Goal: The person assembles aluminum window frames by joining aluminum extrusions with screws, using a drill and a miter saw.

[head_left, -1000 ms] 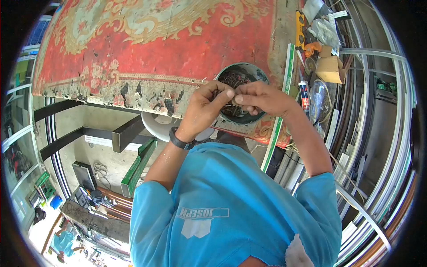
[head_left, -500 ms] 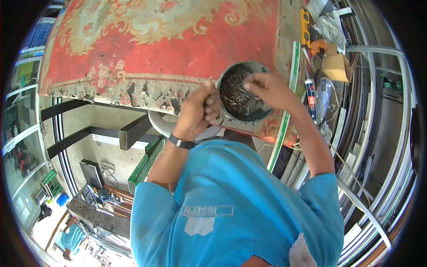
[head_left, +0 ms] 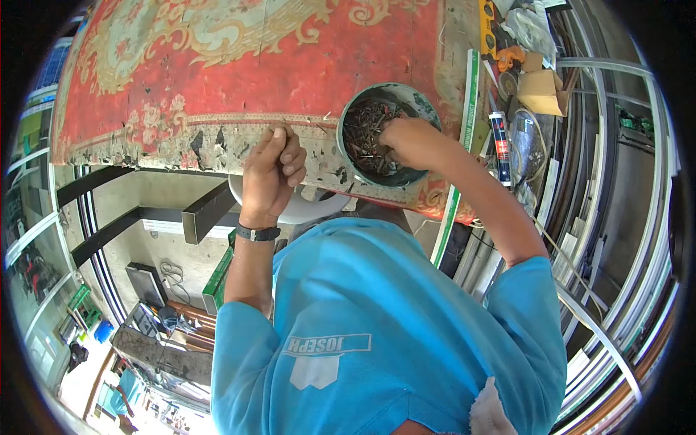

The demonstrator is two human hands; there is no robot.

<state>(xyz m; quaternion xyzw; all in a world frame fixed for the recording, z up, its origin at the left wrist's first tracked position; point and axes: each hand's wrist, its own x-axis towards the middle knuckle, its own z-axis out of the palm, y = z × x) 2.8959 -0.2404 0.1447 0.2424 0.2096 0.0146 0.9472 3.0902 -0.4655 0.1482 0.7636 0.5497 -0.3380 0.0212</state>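
A round dark green bowl (head_left: 424, 104) full of small screws and metal bits (head_left: 368, 130) stands near the front edge of the table with the worn red patterned cover (head_left: 290, 87). My right hand (head_left: 409, 143) reaches into the bowl from the right, fingers bent down among the screws, and what they pinch is hidden. Left of the bowl, over the table's edge, my left hand (head_left: 274, 167) is closed with the fingers curled; anything inside is too small or hidden to name. A tiny light piece (head_left: 327, 116) lies on the cover beside the bowl.
A green and white strip (head_left: 464, 145) runs along the right of the table. Beyond it are a sealant tube (head_left: 500, 147), a yellow level (head_left: 487, 29), a cardboard box (head_left: 542, 92) and long metal profiles. Black metal beams (head_left: 206, 210) jut below the table's left part. A person (head_left: 122, 399) is far off at lower left.
My left hand has moved left, away from the bowl. My right hand has gone lower into the screws. The whole view has shifted slightly.
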